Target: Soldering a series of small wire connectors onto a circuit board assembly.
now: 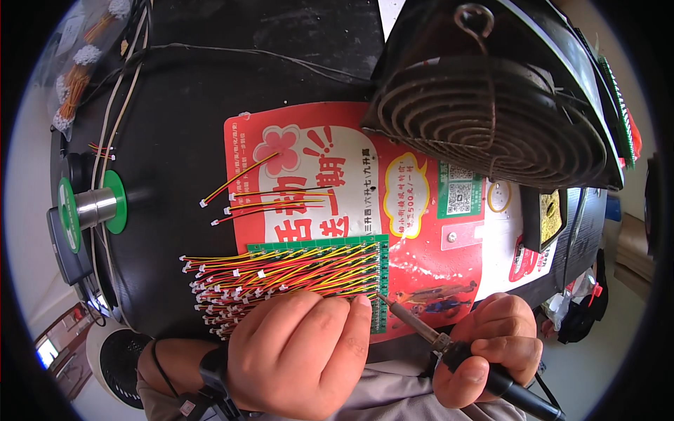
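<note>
— Nearest to me, what are the hands doing?

— Down at the lower edge, my left hand lies curled, fingers pressed down on the near ends of the red and yellow wire leads, pinning them against the green rectangular circuit board. My right hand is closed around the black handle of the soldering iron, whose metal tip slants up and left to touch the board's near right edge, just beside my left fingertip.

— And the board itself?

— It sits on a red and white printed poster spread on the black surface. The leads fan out leftward from it in rows, each ending in a small white connector.

— Anything beyond?

— Three loose red and yellow wire pairs lie on the poster's left part. Further left I see a green spool with a metal hub. At the far right stands a dark round fan with a spiral wire grille, overhanging the poster.
</note>
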A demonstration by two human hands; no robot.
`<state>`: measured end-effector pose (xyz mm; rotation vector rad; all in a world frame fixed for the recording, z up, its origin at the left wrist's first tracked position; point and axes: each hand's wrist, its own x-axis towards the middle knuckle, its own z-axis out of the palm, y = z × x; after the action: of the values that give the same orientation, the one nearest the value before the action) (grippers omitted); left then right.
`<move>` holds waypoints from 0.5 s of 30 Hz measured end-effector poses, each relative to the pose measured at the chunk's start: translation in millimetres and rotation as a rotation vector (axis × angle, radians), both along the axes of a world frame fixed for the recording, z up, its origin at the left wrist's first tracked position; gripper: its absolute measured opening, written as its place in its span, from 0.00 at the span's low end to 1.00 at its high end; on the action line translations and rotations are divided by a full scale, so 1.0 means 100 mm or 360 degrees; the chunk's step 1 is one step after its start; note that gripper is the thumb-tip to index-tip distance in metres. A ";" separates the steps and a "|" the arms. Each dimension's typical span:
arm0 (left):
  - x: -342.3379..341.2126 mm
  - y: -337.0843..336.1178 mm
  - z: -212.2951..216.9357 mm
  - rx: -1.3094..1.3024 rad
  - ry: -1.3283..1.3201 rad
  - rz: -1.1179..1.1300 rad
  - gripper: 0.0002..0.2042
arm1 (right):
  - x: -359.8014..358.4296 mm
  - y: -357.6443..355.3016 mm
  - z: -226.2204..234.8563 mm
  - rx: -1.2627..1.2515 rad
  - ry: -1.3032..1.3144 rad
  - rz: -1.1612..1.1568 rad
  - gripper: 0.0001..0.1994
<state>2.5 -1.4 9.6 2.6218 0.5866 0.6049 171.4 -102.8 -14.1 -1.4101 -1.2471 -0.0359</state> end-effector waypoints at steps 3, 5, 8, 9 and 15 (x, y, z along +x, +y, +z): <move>-0.01 -0.02 -0.02 0.0012 -0.0004 0.0024 0.13 | 0.00 0.01 0.00 0.0005 -0.0012 -0.0005 0.15; -0.02 -0.03 -0.06 0.0010 -0.0054 0.0066 0.13 | -0.01 0.01 -0.01 0.0002 -0.0011 -0.0008 0.14; -0.02 -0.04 -0.05 -0.0020 -0.0029 0.0080 0.13 | -0.01 0.01 -0.01 -0.0006 0.0011 -0.0005 0.14; -0.02 -0.03 -0.03 -0.0018 -0.0032 0.0078 0.13 | -0.01 0.01 0.00 -0.0015 0.0018 -0.0007 0.14; 0.00 0.01 0.01 -0.0045 0.0031 -0.0011 0.13 | 0.00 0.00 0.02 -0.0076 0.0047 0.0020 0.14</move>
<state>2.7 -0.6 10.7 2.6050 0.5873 0.5651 171.2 -102.6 -12.1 -1.4392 -1.2393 0.0233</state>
